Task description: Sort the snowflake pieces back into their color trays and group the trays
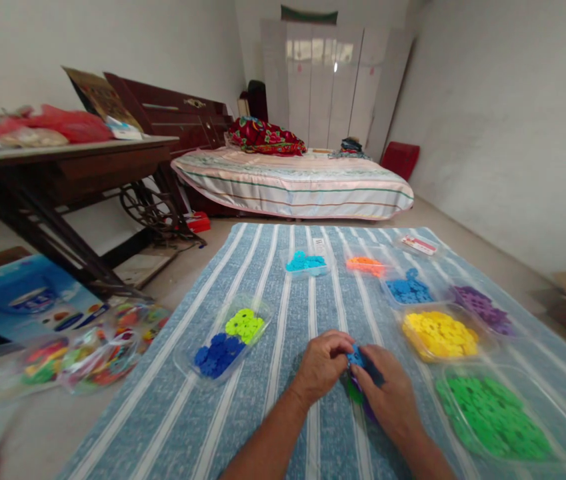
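Note:
My left hand (323,365) and my right hand (391,393) meet low in the middle of the view, over the striped cloth. Between their fingertips is a blue plastic interlocking disc (355,357), partly covered by the fingers. Beneath it a green disc (355,393) and a bit of purple show, mostly hidden by my right hand; whether they are joined to the blue one I cannot tell. Both hands are closed in a pinch. Nearest on the right stand clear tubs of yellow discs (440,335) and green discs (495,417).
Left on the cloth (295,320) is a tub with lime discs (245,325) and dark blue discs (219,355). Farther back stand tubs of light blue (305,263), orange (367,267), blue (409,289) and purple discs (483,308). A bed (293,183) stands beyond.

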The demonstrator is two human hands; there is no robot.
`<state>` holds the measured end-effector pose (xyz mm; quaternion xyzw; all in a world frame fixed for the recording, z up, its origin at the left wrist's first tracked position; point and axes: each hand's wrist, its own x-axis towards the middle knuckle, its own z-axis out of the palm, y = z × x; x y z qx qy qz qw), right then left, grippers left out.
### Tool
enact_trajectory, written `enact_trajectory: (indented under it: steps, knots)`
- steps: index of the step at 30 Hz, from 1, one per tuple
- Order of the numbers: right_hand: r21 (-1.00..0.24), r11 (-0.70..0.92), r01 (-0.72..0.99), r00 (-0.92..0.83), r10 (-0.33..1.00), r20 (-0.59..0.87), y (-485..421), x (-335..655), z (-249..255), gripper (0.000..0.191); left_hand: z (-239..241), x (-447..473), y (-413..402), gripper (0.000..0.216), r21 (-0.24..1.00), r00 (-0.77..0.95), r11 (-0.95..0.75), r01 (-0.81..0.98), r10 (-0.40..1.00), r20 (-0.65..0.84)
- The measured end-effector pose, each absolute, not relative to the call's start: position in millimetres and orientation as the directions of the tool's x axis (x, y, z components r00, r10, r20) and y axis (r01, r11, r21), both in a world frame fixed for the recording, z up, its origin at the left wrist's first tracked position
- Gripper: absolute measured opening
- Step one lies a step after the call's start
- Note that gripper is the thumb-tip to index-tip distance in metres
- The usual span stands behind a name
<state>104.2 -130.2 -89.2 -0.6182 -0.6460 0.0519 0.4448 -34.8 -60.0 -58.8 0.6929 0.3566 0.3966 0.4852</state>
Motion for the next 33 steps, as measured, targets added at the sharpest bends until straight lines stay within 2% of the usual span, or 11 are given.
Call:
enact_trajectory:
  steps: [6,12,21,24,27,30,33]
  knots:
    - [-0.587,0.236,0.774,0.156,0.828,0.538,-131,103,-96,0.028,-64,-35,-56,0.023,0.976,0.439,-0.217,0.024,0.880,0.184]
    - [-0.475,0.302,0.827,0.075,0.778,0.624,-132,104,-94,0.024,-63,-34,-55,0.018,0.986,0.446,-0.164,-0.029,0.881,0.160]
    - [-0.394,0.288,0.873,0.046,0.755,0.654,-134,105,-89,0.023,-64,-31,-56,0.015,0.998,0.448,0.023,0.054,0.893,-0.045]
    - [-0.376,0.260,0.889,0.058,0.753,0.656,-136,108,-90,0.022,-66,-31,-55,0.015,0.983,0.382,-0.083,0.165,0.924,0.014]
    - [-0.350,0.220,0.910,0.065,0.760,0.647,-137,113,-92,0.021,-66,-33,-54,0.017,0.908,0.341,-0.256,0.332,0.930,0.138]
    - [-0.329,0.169,0.929,0.090,0.760,0.643,-138,119,-94,0.023,-66,-33,-55,0.019,0.838,0.397,-0.365,0.405,0.896,0.198]
    - [-0.336,0.128,0.933,0.127,0.757,0.641,-138,125,-97,0.027,-65,-32,-57,0.019,0.782,0.485,-0.431,0.451,0.853,0.191]
